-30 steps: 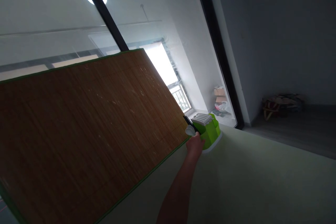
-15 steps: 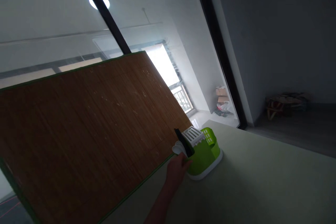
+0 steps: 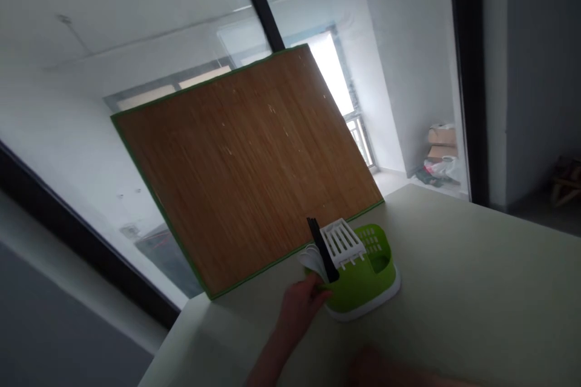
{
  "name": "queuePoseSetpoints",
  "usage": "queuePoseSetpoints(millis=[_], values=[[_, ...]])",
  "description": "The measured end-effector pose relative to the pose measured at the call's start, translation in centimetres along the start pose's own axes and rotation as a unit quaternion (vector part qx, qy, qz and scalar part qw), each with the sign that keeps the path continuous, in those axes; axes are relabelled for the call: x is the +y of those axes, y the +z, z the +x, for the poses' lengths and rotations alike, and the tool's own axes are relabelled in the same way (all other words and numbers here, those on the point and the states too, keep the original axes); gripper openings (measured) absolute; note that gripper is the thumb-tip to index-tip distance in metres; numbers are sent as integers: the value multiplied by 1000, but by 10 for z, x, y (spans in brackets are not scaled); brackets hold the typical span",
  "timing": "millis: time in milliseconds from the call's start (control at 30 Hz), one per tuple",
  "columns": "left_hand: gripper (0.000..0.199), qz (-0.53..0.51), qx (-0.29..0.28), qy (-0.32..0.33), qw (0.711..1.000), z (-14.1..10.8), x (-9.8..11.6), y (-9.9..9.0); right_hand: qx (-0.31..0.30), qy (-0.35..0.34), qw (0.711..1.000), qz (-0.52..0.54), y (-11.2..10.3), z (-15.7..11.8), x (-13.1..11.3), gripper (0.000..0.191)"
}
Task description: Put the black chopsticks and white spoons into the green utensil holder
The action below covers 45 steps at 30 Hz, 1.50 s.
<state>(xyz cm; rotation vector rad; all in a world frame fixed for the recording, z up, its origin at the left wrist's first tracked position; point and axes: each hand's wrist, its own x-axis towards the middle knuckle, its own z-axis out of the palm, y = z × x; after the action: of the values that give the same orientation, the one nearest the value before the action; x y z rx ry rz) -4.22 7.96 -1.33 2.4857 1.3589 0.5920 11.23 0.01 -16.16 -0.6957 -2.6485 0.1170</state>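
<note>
Gripping the near left edge of a green caddy [image 3: 358,291] with bent fingers of the left hand [image 3: 299,305]; standing on the pale worktop [image 3: 458,290], just right of that hand and beyond the right hand [image 3: 376,367], too blurred to tell open or closed. Bright green-walled, white-based, topped with a white slotted rack [image 3: 345,243]; perforated at the end farthest from the left hand. Holding white spoons [image 3: 313,261] just above the left fingers, black sticks [image 3: 324,251] beside them.
</note>
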Motion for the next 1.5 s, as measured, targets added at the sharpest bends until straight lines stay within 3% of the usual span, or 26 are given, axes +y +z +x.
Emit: queuePoseSetpoints(millis=[133, 300, 400, 500, 567, 633, 700, 800, 1100, 1200, 1300, 1400, 1500], values=[[17, -8, 21, 16, 1000, -10, -7, 4, -9, 2, 999, -34, 16, 2, 5, 16], [19, -72, 75, 0, 995, -14, -6, 7, 42, -10, 997, -70, 19, 1, 5, 25], [27, -136, 172, -39, 975, -8, -13, 3, 45, -14, 996, -73, 8, 1, -1, 23], [44, -135, 255, -88, 953, 10, -28, -3, 39, 4, 997, -73, -6, 2, -8, 20], [54, -142, 226, -126, 955, 25, -37, -4, 33, 11, 997, -70, -11, 2, -10, 18], [56, -167, 156, -141, 963, 39, -41, -4, 28, 7, 998, -63, -9, 2, -9, 19], [50, -190, 98, -127, 969, 50, -39, -1, 29, -1, 998, -57, -2, 2, -5, 21], [36, -187, 67, -92, 976, 61, -30, 4, 35, -12, 998, -42, 10, 2, 2, 23], [25, -57, 158, -56, 984, 54, -12, 5, 9, 22, 1000, -18, 25, 10, 14, 26], [24, 45, 173, -31, 983, 46, -2, 1, 5, 26, 1000, -17, 27, 11, 15, 28], [23, 115, 167, -52, 978, 42, 6, 0, 14, 17, 1000, -19, 25, 10, 13, 26], [20, 114, 152, -72, 979, 41, 10, 0, 20, 4, 999, -28, 22, 9, 11, 24], [22, 85, 189, -64, 976, 39, 11, 3, 25, 0, 999, -39, 16, 8, 7, 17]])
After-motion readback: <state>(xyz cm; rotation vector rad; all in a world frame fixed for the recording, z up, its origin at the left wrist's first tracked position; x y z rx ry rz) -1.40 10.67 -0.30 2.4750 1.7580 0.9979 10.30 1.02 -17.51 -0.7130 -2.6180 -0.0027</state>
